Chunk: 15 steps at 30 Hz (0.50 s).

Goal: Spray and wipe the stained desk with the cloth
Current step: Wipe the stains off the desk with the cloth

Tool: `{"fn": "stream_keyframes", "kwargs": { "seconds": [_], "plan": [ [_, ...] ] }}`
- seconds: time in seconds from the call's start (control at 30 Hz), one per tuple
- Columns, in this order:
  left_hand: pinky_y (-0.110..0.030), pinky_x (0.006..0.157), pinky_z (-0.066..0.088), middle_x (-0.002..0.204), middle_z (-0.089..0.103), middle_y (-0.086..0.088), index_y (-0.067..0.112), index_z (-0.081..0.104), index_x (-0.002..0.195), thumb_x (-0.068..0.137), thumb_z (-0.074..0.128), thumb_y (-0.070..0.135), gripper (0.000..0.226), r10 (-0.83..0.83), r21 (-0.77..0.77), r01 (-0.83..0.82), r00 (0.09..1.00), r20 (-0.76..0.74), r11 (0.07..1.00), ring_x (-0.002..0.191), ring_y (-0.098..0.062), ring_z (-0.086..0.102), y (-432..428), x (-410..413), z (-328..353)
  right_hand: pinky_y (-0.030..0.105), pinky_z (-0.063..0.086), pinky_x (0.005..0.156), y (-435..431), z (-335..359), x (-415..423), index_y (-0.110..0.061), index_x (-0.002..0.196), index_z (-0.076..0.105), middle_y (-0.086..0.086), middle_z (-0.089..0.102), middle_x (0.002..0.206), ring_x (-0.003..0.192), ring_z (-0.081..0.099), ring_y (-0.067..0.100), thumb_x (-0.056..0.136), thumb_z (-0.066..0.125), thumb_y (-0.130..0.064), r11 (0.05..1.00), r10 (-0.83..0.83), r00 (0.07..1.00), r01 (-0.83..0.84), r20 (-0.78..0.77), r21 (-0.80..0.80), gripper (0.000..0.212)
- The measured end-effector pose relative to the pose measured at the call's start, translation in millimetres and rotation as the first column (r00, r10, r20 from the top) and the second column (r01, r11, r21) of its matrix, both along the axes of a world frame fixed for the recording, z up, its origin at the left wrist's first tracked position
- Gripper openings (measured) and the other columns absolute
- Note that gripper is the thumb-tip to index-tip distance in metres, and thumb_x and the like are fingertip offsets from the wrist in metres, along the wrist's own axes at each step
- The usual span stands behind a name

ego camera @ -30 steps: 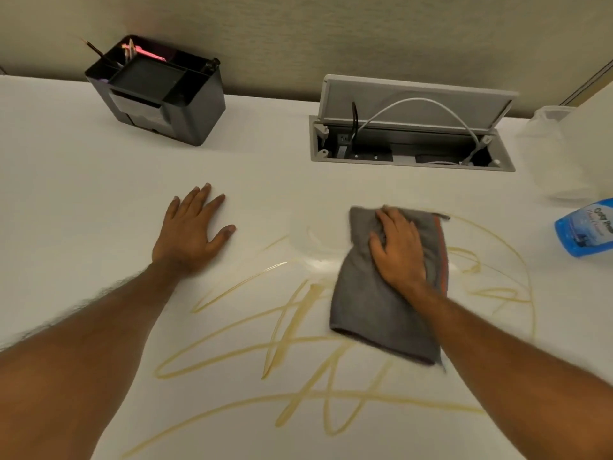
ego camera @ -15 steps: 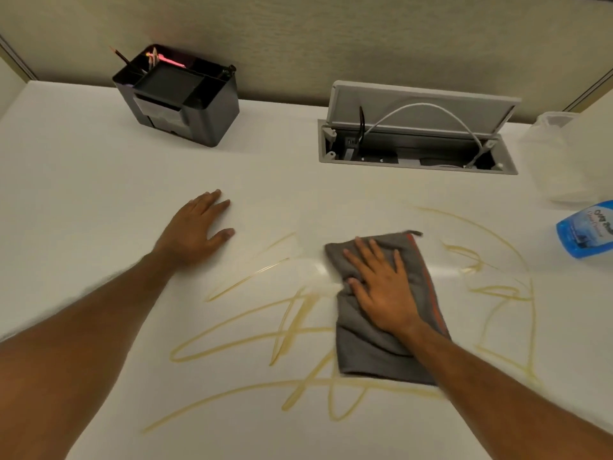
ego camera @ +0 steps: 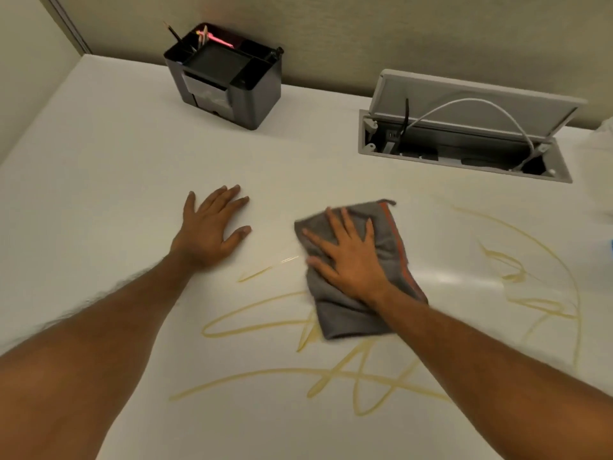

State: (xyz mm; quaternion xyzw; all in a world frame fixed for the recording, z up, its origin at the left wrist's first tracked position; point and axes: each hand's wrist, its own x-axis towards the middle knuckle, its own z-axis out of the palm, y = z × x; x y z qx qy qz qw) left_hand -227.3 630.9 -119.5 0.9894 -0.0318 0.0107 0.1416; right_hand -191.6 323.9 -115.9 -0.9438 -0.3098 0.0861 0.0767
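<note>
Wiping is in hand: the right hand [ego camera: 351, 257] lies flat, fingers spread, pressing the grey cloth [ego camera: 358, 270] onto the desk [ego camera: 99, 194] near the middle, gripping nothing. The left hand [ego camera: 209, 230] is open too, palm down on bare desk just left of it, as a brace. Yellow stains [ego camera: 265, 327] still loop near and right of the cloth, so I'd judge most of the work is left; the next stroke should press down over those lines. Far off stand a black organiser [ego camera: 232, 81] and an open cable box [ego camera: 464, 141] by the wall.
</note>
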Motion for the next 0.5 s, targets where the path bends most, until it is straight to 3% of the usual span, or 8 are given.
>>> {"fn": "stream_keyframes", "kwargs": {
  "seconds": [0.1, 0.17, 0.23, 0.37, 0.5],
  "plan": [
    [-0.054, 0.12, -0.004, 0.164, 0.016, 0.007, 0.026, 0.03, 0.152, 0.089, 0.024, 0.065, 0.074, -0.017, -0.026, 0.015, 0.998, -0.062, 1.0, 0.152, -0.013, 0.009, 3.9, -0.9, 2.5, 0.055, 0.011, 0.122, -63.3, 1.4, -17.3, -0.038, 0.147, 0.042, -0.007, 0.031, 0.16, 0.151, 0.017, 0.014, 0.101, 0.036, -0.041, 0.99, 0.017, 1.0, -0.016, -0.006, 0.142, 0.046],
    [-0.049, 0.121, -0.003, 0.164, 0.011, 0.008, 0.026, 0.026, 0.154, 0.088, 0.019, 0.068, 0.078, -0.044, -0.028, 0.042, 0.995, -0.091, 0.999, 0.152, -0.012, 0.005, 10.3, -9.3, -0.5, 0.05, 0.017, 0.123, -93.4, 3.5, -9.9, -0.03, 0.144, 0.048, -0.004, 0.042, 0.155, 0.149, 0.027, 0.017, 0.1, 0.043, -0.028, 0.963, -0.172, 0.985, 0.17, -0.007, 0.209, 0.044],
    [-0.046, 0.122, 0.0, 0.164, 0.011, 0.007, 0.025, 0.025, 0.154, 0.09, 0.017, 0.067, 0.077, -0.076, -0.007, 0.076, 0.995, -0.063, 0.997, 0.151, -0.012, 0.006, 14.8, -23.4, -4.0, 0.047, 0.014, 0.124, -89.1, 3.8, 6.6, -0.027, 0.146, 0.045, 0.001, 0.04, 0.157, 0.149, 0.028, 0.022, 0.101, 0.044, -0.024, 0.923, -0.344, 0.939, 0.336, 0.012, 0.188, 0.045],
    [-0.047, 0.122, 0.006, 0.163, 0.022, 0.005, 0.024, 0.033, 0.151, 0.094, 0.026, 0.059, 0.068, -0.059, 0.0, 0.059, 0.998, 0.019, 0.998, 0.151, -0.016, 0.016, 15.3, -32.5, -4.7, 0.051, 0.004, 0.123, -16.2, 4.9, 41.8, -0.025, 0.155, 0.027, 0.004, 0.02, 0.165, 0.152, 0.012, 0.027, 0.102, 0.034, -0.042, 0.891, -0.453, 0.889, 0.451, 0.063, 0.043, 0.056],
    [-0.046, 0.122, 0.006, 0.162, 0.024, 0.007, 0.027, 0.034, 0.15, 0.094, 0.03, 0.058, 0.064, -0.066, 0.001, 0.066, 0.997, 0.027, 0.998, 0.15, -0.014, 0.017, 15.8, -32.8, -5.9, 0.06, -0.002, 0.12, 56.2, 1.3, 32.6, -0.027, 0.157, 0.02, 0.01, 0.011, 0.166, 0.153, 0.002, 0.03, 0.097, 0.031, -0.062, 0.97, -0.243, 0.97, 0.243, 0.021, 0.004, 0.071]
  ]
}}
